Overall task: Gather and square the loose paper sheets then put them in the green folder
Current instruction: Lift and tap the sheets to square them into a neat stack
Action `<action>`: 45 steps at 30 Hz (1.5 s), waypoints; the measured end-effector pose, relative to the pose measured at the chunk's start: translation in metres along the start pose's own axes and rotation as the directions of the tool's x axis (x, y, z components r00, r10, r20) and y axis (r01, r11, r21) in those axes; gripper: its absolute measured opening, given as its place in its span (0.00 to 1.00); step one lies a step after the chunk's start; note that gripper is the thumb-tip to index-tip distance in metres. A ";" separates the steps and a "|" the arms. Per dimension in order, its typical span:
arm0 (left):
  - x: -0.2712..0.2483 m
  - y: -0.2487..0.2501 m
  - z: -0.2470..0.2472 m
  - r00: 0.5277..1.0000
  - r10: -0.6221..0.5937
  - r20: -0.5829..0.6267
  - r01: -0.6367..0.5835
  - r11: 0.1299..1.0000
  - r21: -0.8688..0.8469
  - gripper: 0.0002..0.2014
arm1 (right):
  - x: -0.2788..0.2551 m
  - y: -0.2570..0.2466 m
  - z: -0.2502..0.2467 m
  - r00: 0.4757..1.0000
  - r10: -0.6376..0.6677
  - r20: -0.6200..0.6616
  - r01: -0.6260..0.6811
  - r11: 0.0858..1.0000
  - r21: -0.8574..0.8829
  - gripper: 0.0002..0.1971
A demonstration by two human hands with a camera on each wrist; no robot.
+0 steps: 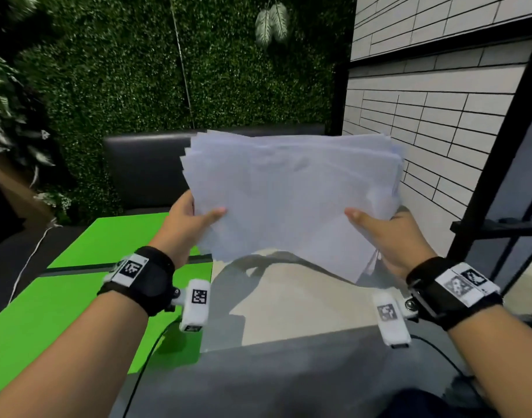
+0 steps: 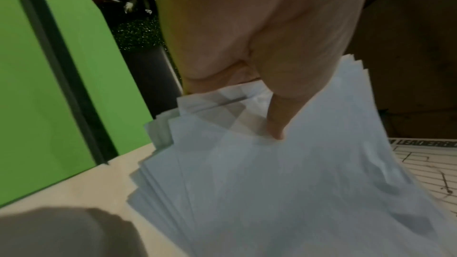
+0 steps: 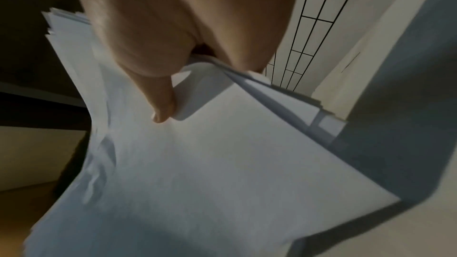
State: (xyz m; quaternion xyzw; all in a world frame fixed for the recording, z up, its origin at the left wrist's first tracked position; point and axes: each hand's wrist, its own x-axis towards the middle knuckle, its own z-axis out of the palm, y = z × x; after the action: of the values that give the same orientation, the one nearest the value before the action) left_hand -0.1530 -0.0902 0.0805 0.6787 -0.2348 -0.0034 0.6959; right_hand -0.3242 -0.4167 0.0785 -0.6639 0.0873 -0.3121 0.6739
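A stack of white paper sheets is held up in the air above the table, its edges fanned and uneven. My left hand grips the stack's left side, thumb on the near face, the other fingers hidden behind. My right hand grips the right side the same way. In the left wrist view the thumb presses on the paper sheets; the right wrist view shows the same on the paper sheets. The green folder lies open on the table to the left, below my left arm; its green folder flaps show beside the stack.
The table has a pale top under the stack. A black bench back stands behind it before a green plant wall. A white tiled wall and black frame close off the right. A cable runs along the left.
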 end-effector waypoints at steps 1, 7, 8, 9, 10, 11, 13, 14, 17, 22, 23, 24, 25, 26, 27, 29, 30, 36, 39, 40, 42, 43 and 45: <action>0.001 0.005 0.002 1.000 0.020 -0.007 -0.020 1.000 -0.010 0.24 | 0.003 -0.002 0.000 1.000 -0.012 -0.013 0.012 1.000 0.006 0.11; -0.011 -0.012 0.003 0.999 -0.046 0.011 0.045 0.996 0.077 0.24 | -0.003 0.022 -0.007 0.997 0.073 0.039 -0.070 0.995 -0.073 0.14; -0.011 -0.012 0.004 0.999 -0.037 0.013 0.036 0.996 0.081 0.24 | -0.003 0.022 -0.007 0.997 0.067 0.033 -0.065 0.997 -0.051 0.15; -0.011 -0.011 0.004 1.000 -0.017 0.012 0.016 0.997 0.070 0.24 | -0.003 0.019 -0.006 0.999 0.048 0.023 -0.047 0.998 -0.029 0.17; -0.011 -0.009 0.005 1.000 0.003 0.010 -0.004 0.999 0.044 0.24 | -0.002 0.014 -0.005 1.000 0.028 0.010 -0.028 1.000 -0.005 0.17; -0.010 -0.006 0.005 1.000 0.022 0.009 -0.022 1.000 0.012 0.25 | 0.000 0.010 -0.005 1.000 0.014 -0.007 -0.013 1.000 0.022 0.16; -0.008 -0.003 0.006 0.999 0.037 0.002 -0.037 0.999 -0.023 0.26 | 0.002 0.006 -0.006 1.000 0.014 -0.024 -0.013 0.999 0.039 0.14; -0.009 -0.005 0.006 1.000 0.024 0.007 -0.024 1.000 -0.020 0.26 | 0.000 0.008 -0.006 1.000 0.024 -0.017 -0.024 1.000 0.017 0.14; -0.015 -0.020 0.010 0.994 -0.077 0.077 0.074 0.996 0.045 0.24 | -0.005 0.029 -0.008 0.995 0.096 0.013 -0.095 0.991 -0.097 0.16; -0.017 -0.017 0.008 0.999 -0.013 0.031 0.012 0.999 0.033 0.25 | -0.001 0.023 -0.001 0.999 0.026 -0.036 -0.028 0.999 -0.040 0.09; -0.015 -0.011 0.008 1.000 0.025 0.010 -0.026 0.999 0.023 0.24 | 0.000 0.019 0.001 0.999 -0.007 -0.043 0.007 1.000 -0.016 0.10; -0.014 -0.007 0.006 0.998 0.055 -0.007 -0.054 0.998 0.015 0.24 | 0.001 0.016 0.003 0.998 -0.032 -0.046 0.032 0.999 -0.001 0.11; -0.014 -0.004 0.005 0.997 0.069 -0.016 -0.069 0.998 0.009 0.23 | 0.001 0.016 0.004 0.998 -0.039 -0.050 0.039 0.999 -0.001 0.12; -0.014 -0.005 0.003 0.998 0.058 -0.022 -0.058 0.998 0.015 0.23 | 0.000 0.019 0.005 0.999 -0.024 -0.047 0.024 1.000 -0.016 0.12; -0.015 -0.007 0.002 1.000 0.022 -0.020 -0.022 0.999 0.030 0.22 | -0.001 0.025 0.005 0.999 0.009 -0.045 -0.011 0.999 -0.043 0.11; -0.020 -0.014 -0.001 0.995 -0.096 -0.002 0.096 0.992 0.082 0.19 | -0.005 0.039 0.001 0.994 0.105 -0.022 -0.107 0.989 -0.098 0.10; -0.022 -0.017 -0.002 0.990 -0.140 0.013 0.138 0.986 0.094 0.18 | -0.007 0.043 0.000 0.990 0.139 -0.003 -0.138 0.984 -0.116 0.10; -0.016 -0.009 -0.006 1.000 -0.026 0.000 0.026 1.000 -0.002 0.21 | -0.009 0.021 0.003 0.999 0.040 -0.012 -0.041 0.996 -0.080 0.09; -0.015 -0.011 -0.002 0.999 -0.033 0.034 0.033 0.999 0.000 0.23 | -0.005 0.022 0.002 0.998 0.066 -0.019 -0.067 0.995 -0.072 0.13; -0.017 -0.014 0.000 0.996 -0.076 0.052 0.075 0.997 0.019 0.23 | -0.006 0.027 0.002 0.994 0.104 -0.016 -0.105 0.991 -0.083 0.13; -0.022 -0.022 0.002 0.987 -0.142 0.078 0.135 0.987 0.082 0.21 | -0.010 0.034 0.001 0.977 0.215 0.012 -0.213 0.972 -0.105 0.12; -0.024 -0.025 0.003 0.987 -0.137 0.077 0.130 0.987 0.096 0.21 | -0.013 0.034 0.001 0.970 0.244 0.022 -0.240 0.964 -0.111 0.10; -0.022 -0.022 0.003 0.996 -0.083 0.043 0.080 0.994 0.070 0.21 | -0.012 0.029 0.001 0.981 0.193 0.021 -0.189 0.976 -0.106 0.07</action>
State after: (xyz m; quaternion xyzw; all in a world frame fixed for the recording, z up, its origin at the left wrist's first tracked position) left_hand -0.1670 -0.0880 0.0522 0.7109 -0.2228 -0.0392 0.6659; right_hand -0.3240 -0.4114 0.0480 -0.6914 0.1564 -0.2305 0.6666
